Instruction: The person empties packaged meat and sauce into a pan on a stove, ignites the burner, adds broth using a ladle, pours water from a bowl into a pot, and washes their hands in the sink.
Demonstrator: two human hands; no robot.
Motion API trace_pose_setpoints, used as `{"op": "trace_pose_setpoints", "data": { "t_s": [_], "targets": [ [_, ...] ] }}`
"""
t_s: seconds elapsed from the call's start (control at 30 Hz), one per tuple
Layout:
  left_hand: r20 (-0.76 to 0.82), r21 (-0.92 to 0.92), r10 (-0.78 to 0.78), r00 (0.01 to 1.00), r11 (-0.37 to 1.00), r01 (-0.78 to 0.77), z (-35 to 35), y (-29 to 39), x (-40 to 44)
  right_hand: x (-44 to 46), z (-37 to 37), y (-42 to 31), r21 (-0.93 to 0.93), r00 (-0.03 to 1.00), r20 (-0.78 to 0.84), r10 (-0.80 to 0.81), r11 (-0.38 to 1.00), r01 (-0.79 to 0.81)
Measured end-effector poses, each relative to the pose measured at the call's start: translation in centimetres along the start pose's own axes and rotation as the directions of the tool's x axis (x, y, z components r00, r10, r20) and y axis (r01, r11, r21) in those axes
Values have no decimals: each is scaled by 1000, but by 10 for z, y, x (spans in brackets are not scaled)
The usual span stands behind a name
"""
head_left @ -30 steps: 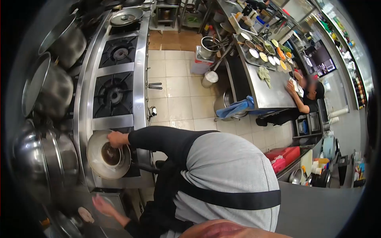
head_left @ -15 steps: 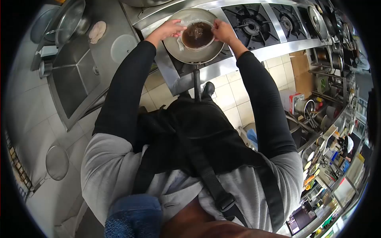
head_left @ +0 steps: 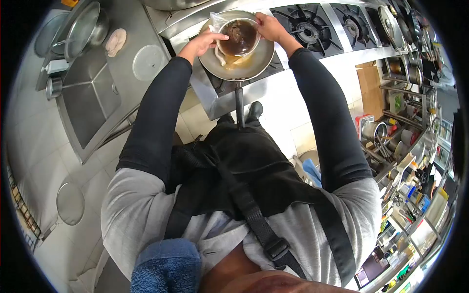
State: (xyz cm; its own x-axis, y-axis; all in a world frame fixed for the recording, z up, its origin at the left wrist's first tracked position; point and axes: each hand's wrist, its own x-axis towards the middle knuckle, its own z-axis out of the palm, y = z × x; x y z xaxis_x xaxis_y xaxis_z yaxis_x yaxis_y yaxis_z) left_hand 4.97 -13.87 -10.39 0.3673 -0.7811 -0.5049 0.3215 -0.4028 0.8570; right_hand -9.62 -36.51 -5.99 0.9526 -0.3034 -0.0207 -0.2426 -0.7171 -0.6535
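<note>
A clear round bowl of brown liquid [head_left: 239, 39] is held tilted over a wide frying pan [head_left: 264, 58]. My left hand [head_left: 204, 43] grips its left side, thumb over the rim. My right hand [head_left: 270, 27] is closed on the upper right of the rim. Crumpled clear plastic film [head_left: 217, 20] sticks out at the bowl's upper left. Amber liquid [head_left: 240, 64] lies in the pan below the bowl's near edge. The pan sits on the stove, its black handle [head_left: 240, 105] toward my body.
Gas burners [head_left: 308, 30] continue to the right along the stove. On the left steel counter are a round white lid [head_left: 149, 62], a pale cloth [head_left: 116, 42] and a sink [head_left: 93, 102]. Shelves with pots [head_left: 375, 130] line the far right.
The bowl has tipped toward me, and amber liquid now shows in the pan. My right hand has risen and shifted left; my left hand is slightly lower. More film shows at the upper left.
</note>
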Motion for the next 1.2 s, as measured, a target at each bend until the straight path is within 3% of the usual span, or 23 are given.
{"op": "trace_pose_setpoints", "data": {
  "t_s": [0.07, 0.2, 0.27, 0.4, 0.47, 0.57, 0.63, 0.67, 0.7, 0.73, 0.8, 0.87, 0.97, 1.13, 1.2],
  "targets": [
    [5, -5, -94, 996, 996, 94, -1, 3, -3, 6, 0, 0, 79, 996, 60, 68, 994, -73],
    [5, -27, -123, 992, 992, 123, -7, -2, 5, 17, 14, 18, 172, 987, 94, 131, 974, -145],
    [-107, 46, -155, 982, 986, 161, -8, 0, 9, 19, 23, 22, 258, 980, 107, 166, 948, -189],
    [-336, 186, -54, 940, 975, 122, 18, 26, -13, 15, 46, 37, 33, 993, -103, 51, 998, -48],
    [-341, 264, -47, 939, 954, 144, 19, 36, -12, -7, 44, 19, -62, 979, -200, 29, 997, -42],
    [-397, 356, 24, 918, 925, 130, 12, 32, 2, -60, 45, -14, 143, 872, -479, 97, 989, -32],
    [-392, 448, 51, 918, 883, 142, 9, 31, 9, -119, 50, -51, 369, 831, -418, 367, 904, -214],
    [-390, 496, 66, 918, 856, 149, 8, 33, 9, -146, 70, -50, 439, 836, -344, 427, 861, -259],
    [-412, 533, 61, 909, 825, 186, 11, 38, 7, -176, 87, -57, 508, 830, -191, 523, 777, -373],
    [-433, 569, 57, 900, 791, 224, 18, 48, 1, -200, 102, -60, 523, 807, 73, 586, 667, -531],
    [-439, 658, 64, 896, 702, 272, 27, 56, -1, -225, 111, -69, 567, 743, 538, 398, 481, -669],
    [-418, 754, 88, 904, 589, 291, 33, 63, -1, -233, 119, -79, 654, 668, 718, 197, 141, -743],
    [-395, 830, 189, 899, 494, 261, 40, 59, 1, -238, 108, -87, 664, 652, 734, 190, 3, -748],
    [-307, 911, 375, 875, 381, 157, 51, 58, -12, -260, 101, -75, 797, 771, 590, 240, -19, -604],
    [-357, 889, 338, 871, 408, 206, 59, 64, -20, -263, 92, -70, 807, 782, 572, 245, 0, -590]
  ]
}}
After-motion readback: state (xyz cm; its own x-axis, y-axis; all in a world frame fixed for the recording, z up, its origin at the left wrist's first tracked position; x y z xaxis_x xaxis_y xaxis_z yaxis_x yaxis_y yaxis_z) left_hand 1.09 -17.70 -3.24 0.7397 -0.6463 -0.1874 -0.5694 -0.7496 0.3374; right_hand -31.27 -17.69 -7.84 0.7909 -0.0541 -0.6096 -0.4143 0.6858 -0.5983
